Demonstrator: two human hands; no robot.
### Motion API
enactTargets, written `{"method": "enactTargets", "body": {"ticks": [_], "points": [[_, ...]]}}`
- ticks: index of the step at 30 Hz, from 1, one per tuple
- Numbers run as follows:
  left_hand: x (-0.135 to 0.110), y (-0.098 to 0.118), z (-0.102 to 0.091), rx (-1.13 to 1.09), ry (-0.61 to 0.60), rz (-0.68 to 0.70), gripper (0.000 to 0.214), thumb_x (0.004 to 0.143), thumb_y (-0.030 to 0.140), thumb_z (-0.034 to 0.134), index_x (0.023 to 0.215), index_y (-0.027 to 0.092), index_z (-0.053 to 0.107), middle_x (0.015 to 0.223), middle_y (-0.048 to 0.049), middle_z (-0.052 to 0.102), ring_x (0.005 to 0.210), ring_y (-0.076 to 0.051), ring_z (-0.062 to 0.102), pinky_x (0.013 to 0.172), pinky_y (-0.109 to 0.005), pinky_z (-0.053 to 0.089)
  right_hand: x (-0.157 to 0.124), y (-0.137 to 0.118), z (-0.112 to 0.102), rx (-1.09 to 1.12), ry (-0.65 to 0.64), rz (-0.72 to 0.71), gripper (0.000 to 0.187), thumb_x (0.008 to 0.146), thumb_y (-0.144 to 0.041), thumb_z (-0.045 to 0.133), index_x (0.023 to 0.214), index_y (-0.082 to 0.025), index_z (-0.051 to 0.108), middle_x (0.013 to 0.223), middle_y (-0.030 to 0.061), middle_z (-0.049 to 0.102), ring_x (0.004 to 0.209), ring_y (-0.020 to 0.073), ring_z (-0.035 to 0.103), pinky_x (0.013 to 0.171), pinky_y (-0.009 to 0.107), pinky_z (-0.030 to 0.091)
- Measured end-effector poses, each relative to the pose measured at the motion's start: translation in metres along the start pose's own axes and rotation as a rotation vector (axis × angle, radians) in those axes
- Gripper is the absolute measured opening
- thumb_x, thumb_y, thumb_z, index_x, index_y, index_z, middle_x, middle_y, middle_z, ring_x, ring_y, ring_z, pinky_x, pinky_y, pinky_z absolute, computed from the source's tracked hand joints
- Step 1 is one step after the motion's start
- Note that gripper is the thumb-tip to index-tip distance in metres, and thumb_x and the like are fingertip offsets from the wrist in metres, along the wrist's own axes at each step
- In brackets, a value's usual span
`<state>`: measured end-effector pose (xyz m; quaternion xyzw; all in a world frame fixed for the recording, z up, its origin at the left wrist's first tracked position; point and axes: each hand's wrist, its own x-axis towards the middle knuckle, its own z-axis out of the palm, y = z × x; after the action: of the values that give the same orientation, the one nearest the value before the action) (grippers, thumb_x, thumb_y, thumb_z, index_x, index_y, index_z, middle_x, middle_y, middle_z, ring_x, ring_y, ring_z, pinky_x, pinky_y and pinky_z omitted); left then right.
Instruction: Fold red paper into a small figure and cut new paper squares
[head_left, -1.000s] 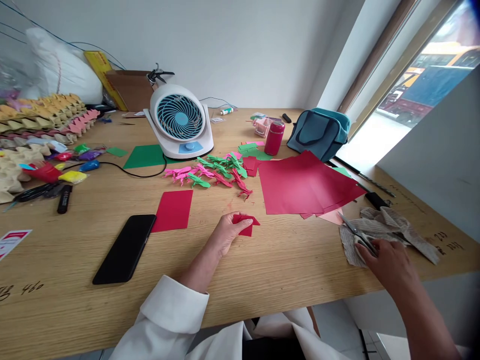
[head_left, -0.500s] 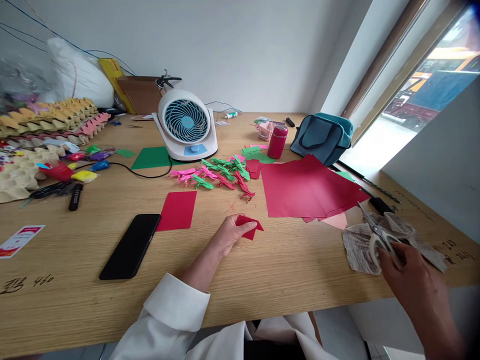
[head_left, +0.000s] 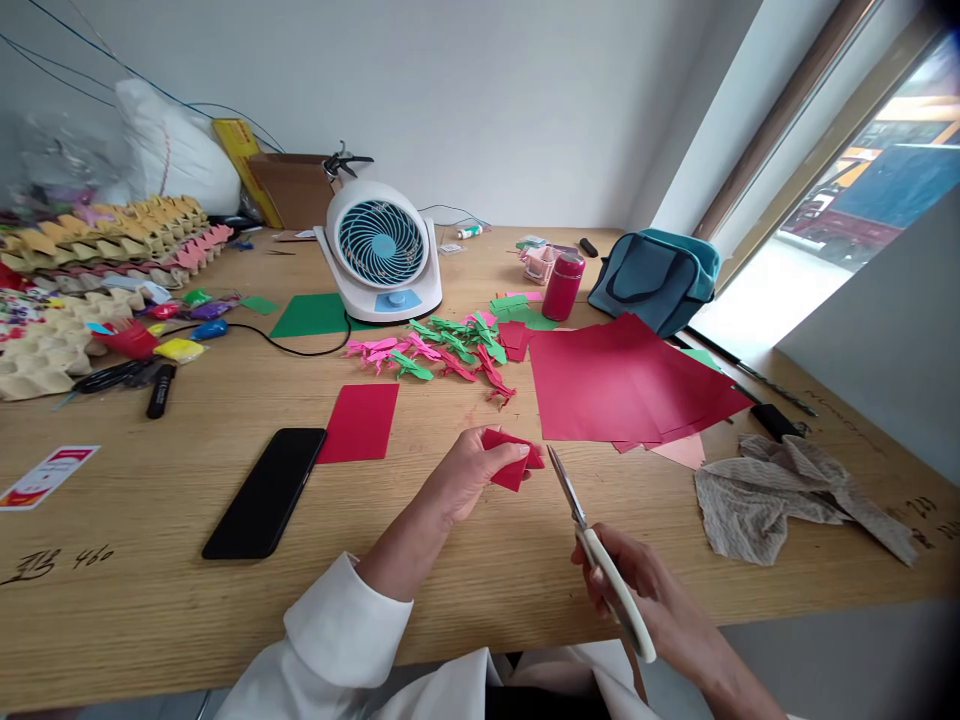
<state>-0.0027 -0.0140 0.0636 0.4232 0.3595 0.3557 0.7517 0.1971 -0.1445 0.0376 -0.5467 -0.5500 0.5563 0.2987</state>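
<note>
A small folded piece of red paper (head_left: 507, 474) is pinched between the thumb and fingers of my left hand (head_left: 471, 474), just above the table. In my right hand (head_left: 637, 572) is a pair of scissors (head_left: 609, 568) with off-white handles. Its blades are close together and point up and left, their tips a little right of the folded paper and apart from it. Beyond my hands lies a pile of green, pink and red paper figures (head_left: 450, 345). A flat red paper rectangle (head_left: 360, 424) rests left of my left hand, beside a black phone (head_left: 264, 494).
Large red sheets (head_left: 607, 385) spread at the right, near a crumpled grey-brown cloth (head_left: 757, 500). Farther back stand a white fan (head_left: 382, 250), a red flask (head_left: 562, 288) and a blue bag (head_left: 652, 280). Egg trays (head_left: 45, 340) and a black marker (head_left: 160, 390) occupy the left.
My right hand has lifted the scissors off the cloth and carried them left, close to my left hand. The folded paper stays in my left hand, slightly turned.
</note>
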Motion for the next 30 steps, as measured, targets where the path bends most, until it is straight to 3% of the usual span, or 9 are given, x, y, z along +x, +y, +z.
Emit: {"method": "enactTargets", "body": {"ticks": [9, 23, 26, 30], "points": [[-0.001, 0.000, 0.003, -0.040, 0.017, -0.077, 0.028, 0.060, 0.032, 0.078, 0.077, 0.013, 0.065, 0.076, -0.0097, 0.074, 0.066, -0.020, 0.069, 0.056, -0.025, 0.045, -0.005, -0.004, 0.010, -0.016, -0.007, -0.010, 0.047, 0.087, -0.066, 0.049, 0.085, -0.019, 0.055, 0.066, -0.0013, 0.046, 0.061, 0.0139, 0.043, 0.055, 0.025, 0.036], [-0.005, 0.002, 0.009, 0.027, 0.010, -0.074, 0.021, 0.066, 0.029, 0.073, 0.075, 0.013, 0.062, 0.072, -0.0065, 0.072, 0.066, -0.019, 0.068, 0.055, -0.024, 0.045, -0.005, 0.003, 0.012, -0.063, 0.029, 0.002, 0.043, 0.090, -0.060, 0.050, 0.085, -0.018, 0.056, 0.072, 0.0000, 0.047, 0.063, 0.0129, 0.041, 0.056, 0.025, 0.036], [-0.005, 0.000, 0.007, 0.134, 0.030, 0.046, 0.022, 0.071, 0.032, 0.073, 0.076, 0.013, 0.062, 0.074, -0.0049, 0.071, 0.067, -0.015, 0.065, 0.058, -0.023, 0.045, -0.005, 0.004, 0.011, -0.013, 0.041, -0.012, 0.044, 0.089, -0.061, 0.050, 0.088, -0.018, 0.056, 0.070, -0.0005, 0.047, 0.063, 0.0130, 0.041, 0.057, 0.026, 0.035], [-0.009, -0.003, 0.006, 0.434, 0.054, 0.344, 0.017, 0.083, 0.031, 0.066, 0.082, 0.014, 0.063, 0.077, -0.0044, 0.070, 0.068, -0.013, 0.062, 0.063, -0.023, 0.046, 0.001, 0.002, 0.011, 0.203, 0.089, -0.063, 0.045, 0.088, -0.063, 0.050, 0.094, -0.018, 0.054, 0.065, -0.0009, 0.050, 0.059, 0.0136, 0.045, 0.058, 0.028, 0.036]]}}
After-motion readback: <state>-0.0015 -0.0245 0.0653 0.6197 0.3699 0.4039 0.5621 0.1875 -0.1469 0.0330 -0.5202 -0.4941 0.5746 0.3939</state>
